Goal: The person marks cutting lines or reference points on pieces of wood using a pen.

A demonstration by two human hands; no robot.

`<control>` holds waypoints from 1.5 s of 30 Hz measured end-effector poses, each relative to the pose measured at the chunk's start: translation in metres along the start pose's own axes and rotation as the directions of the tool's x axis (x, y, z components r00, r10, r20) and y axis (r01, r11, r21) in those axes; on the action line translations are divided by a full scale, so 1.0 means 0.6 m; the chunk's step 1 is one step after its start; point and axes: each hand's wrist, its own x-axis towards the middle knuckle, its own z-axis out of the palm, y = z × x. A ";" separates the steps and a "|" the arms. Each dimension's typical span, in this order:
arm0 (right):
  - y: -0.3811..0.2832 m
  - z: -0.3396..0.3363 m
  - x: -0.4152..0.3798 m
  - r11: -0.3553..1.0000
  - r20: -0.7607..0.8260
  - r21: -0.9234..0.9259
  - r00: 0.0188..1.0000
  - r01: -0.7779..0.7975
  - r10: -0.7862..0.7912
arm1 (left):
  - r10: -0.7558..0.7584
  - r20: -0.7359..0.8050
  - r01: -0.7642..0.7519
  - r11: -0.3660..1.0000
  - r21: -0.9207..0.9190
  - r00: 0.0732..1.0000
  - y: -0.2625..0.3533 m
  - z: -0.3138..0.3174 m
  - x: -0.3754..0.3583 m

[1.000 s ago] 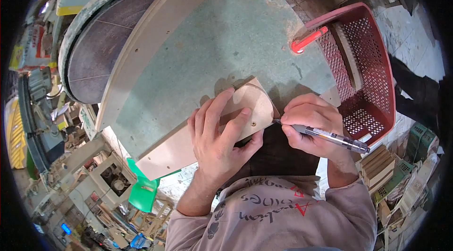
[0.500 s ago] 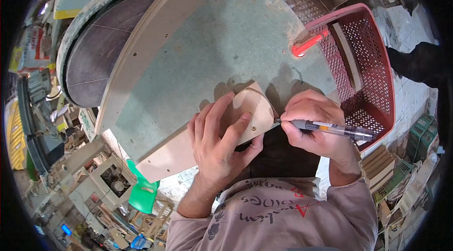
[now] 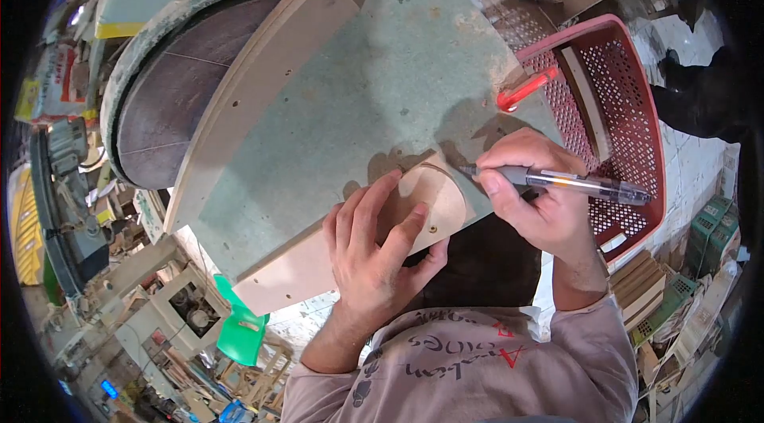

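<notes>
My right hand (image 3: 549,192) pinches a dark, clear-barrelled pen (image 3: 593,184), its tip close above the green tabletop (image 3: 350,97) just beyond the rounded wooden piece. That flat, pale wooden piece (image 3: 444,202) has a small brass-coloured fastener near its front edge. My left hand (image 3: 378,252) grips it, fingers bent over the top and one digit at the table's front edge. A second wooden corner (image 3: 432,160) shows beneath the rounded end. The rest of both pieces is hidden under my left hand.
A large dark sanding disc (image 3: 183,89) stands at the left behind a wooden fence strip (image 3: 239,81). A red handle (image 3: 527,90) rises at the table's right side, near a red perforated basket (image 3: 649,136) with a curved wooden strip in it. A green chair (image 3: 241,331) stands lower left.
My right hand and the pen have moved up and slightly left, from the rounded end's front right side to its far side. My left hand stays on the wooden piece.
</notes>
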 end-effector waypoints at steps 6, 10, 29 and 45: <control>0.002 0.012 -0.003 0.989 -0.099 0.127 0.991 -0.076 0.089 | 0.007 0.050 -0.007 1.000 -0.011 0.999 0.001 -0.014 0.001; -0.015 0.011 -0.001 0.978 -0.119 0.136 0.978 -0.155 0.172 | -0.076 0.147 0.066 0.995 0.075 0.986 0.001 -0.058 -0.025; 0.014 0.031 0.001 0.984 -0.244 0.142 0.960 -0.107 0.139 | -0.215 -0.070 0.220 0.973 0.072 0.974 -0.146 -0.153 -0.060; 0.019 0.033 0.002 0.985 -0.259 0.153 0.958 -0.084 0.121 | -0.124 0.053 0.125 0.992 -0.016 0.991 -0.104 -0.138 -0.110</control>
